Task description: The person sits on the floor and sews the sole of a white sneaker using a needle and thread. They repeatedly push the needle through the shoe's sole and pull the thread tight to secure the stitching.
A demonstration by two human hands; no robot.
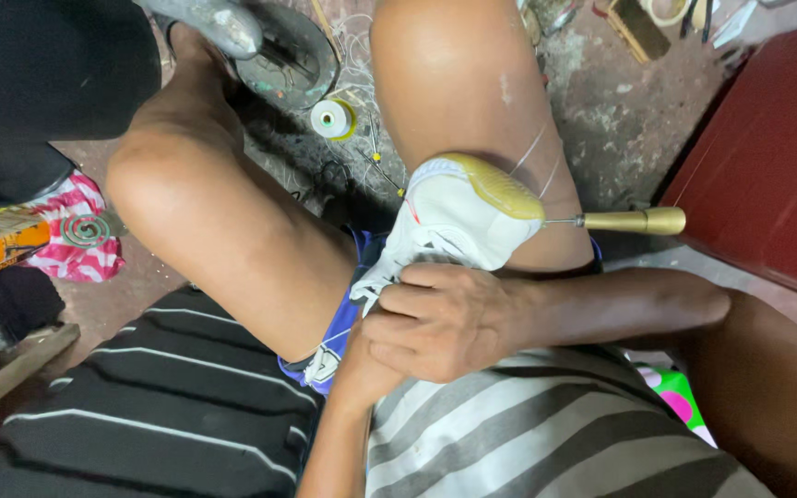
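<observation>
A white shoe (454, 217) with a yellowish sole is wedged sole-up between my bare knees. An awl with a brass-coloured handle (638, 221) sticks into the sole edge on the right, and no hand touches it. Two white threads (532, 152) run from the sole across my right knee. My right hand (440, 318) comes in from the right and is closed on the shoe's upper at its near end. My left hand (362, 355) rises from below and lies under the right hand, mostly hidden, pressed against the same end of the shoe.
On the dirty floor between my legs lie a spool of white thread (332, 118) and a metal shoe last (223, 23). A dark red cabinet (767, 166) stands at the right. A green spiral coil (85, 229) rests on pink cloth at the left.
</observation>
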